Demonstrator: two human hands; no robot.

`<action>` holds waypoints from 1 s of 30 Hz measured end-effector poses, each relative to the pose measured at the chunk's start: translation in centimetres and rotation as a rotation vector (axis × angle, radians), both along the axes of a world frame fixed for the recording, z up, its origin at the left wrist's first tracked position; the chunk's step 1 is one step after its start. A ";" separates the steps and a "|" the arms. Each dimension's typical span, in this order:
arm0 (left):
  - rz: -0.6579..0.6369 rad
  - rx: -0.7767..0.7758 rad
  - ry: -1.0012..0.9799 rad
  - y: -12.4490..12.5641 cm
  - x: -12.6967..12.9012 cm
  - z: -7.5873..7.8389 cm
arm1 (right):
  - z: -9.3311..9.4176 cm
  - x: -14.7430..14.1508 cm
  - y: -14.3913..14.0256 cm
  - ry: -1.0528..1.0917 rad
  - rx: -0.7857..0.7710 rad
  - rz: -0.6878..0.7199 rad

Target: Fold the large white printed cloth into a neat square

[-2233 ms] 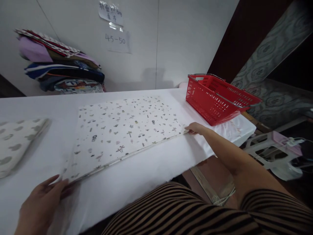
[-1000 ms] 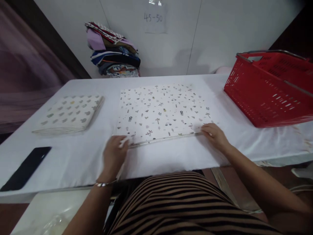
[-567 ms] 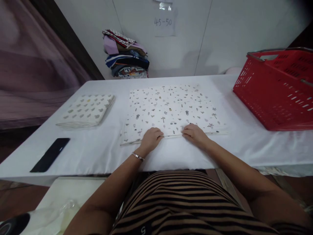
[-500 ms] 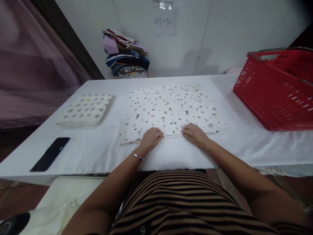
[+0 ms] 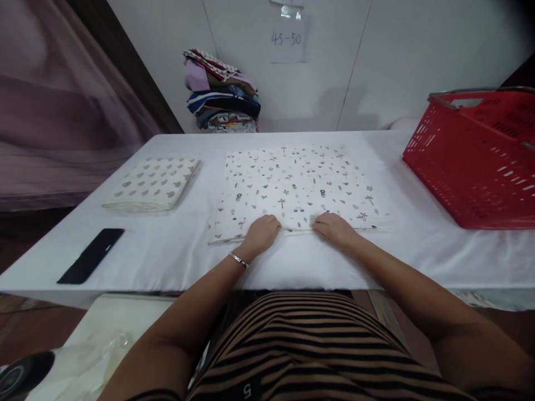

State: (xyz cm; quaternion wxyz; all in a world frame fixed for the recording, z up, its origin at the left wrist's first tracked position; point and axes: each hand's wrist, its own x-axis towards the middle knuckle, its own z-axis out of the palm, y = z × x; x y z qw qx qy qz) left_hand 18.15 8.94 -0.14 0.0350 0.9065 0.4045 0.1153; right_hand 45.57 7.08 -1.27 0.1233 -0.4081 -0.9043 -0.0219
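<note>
The printed cloth [image 5: 295, 186] lies flat and folded on the white table [image 5: 175, 256], centred in front of the person, with its near edge running left to right just ahead of the hands. The left hand [image 5: 262, 234] rests palm down on the near edge of the cloth, left of centre, fingers curled loosely with the tips on the fabric. The right hand [image 5: 334, 229] rests palm down on the same edge, right of centre, fingers bent and close together on the hem. The two hands lie near each other, apart, with a short strip of the edge between them. Whether either hand pinches the fabric or only presses on it cannot be told. A bracelet [image 5: 238, 259] sits on the left wrist.

A second folded cloth [image 5: 152, 184] with a heart pattern lies on the table to the left, well apart from the printed cloth. A black phone [image 5: 91, 263] lies near the left front corner of the table. A red basket [image 5: 476, 156] stands on the right end. A stack of folded fabrics [image 5: 221, 106] stands against the wall beyond the table, under a paper note [image 5: 286, 40] reading 45-50.
</note>
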 end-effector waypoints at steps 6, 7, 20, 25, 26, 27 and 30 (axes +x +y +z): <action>-0.003 0.035 0.023 -0.8 0.0 -0.2 | -0.4 0.3 -0.1 0.024 0.036 0.033; -0.010 0.043 0.035 -0.9 0.0 -0.3 | -0.5 0.4 -0.2 0.021 0.039 0.029; -0.083 0.089 0.018 -1.1 -0.7 -1.4 | -0.9 0.4 -0.8 0.018 0.051 0.026; -0.146 0.034 -0.033 -0.8 -1.3 -1.2 | -0.9 0.6 -0.9 0.054 0.050 0.070; -0.151 0.030 -0.025 -0.8 -1.4 -1.2 | -0.9 0.7 -0.9 0.055 0.049 0.075; -0.154 0.028 -0.015 -0.7 -1.4 -1.1 | -0.9 0.7 -0.8 0.052 0.048 0.077; -0.146 0.037 0.011 -0.6 -1.2 -0.8 | -1.0 0.8 -0.7 0.024 0.038 0.072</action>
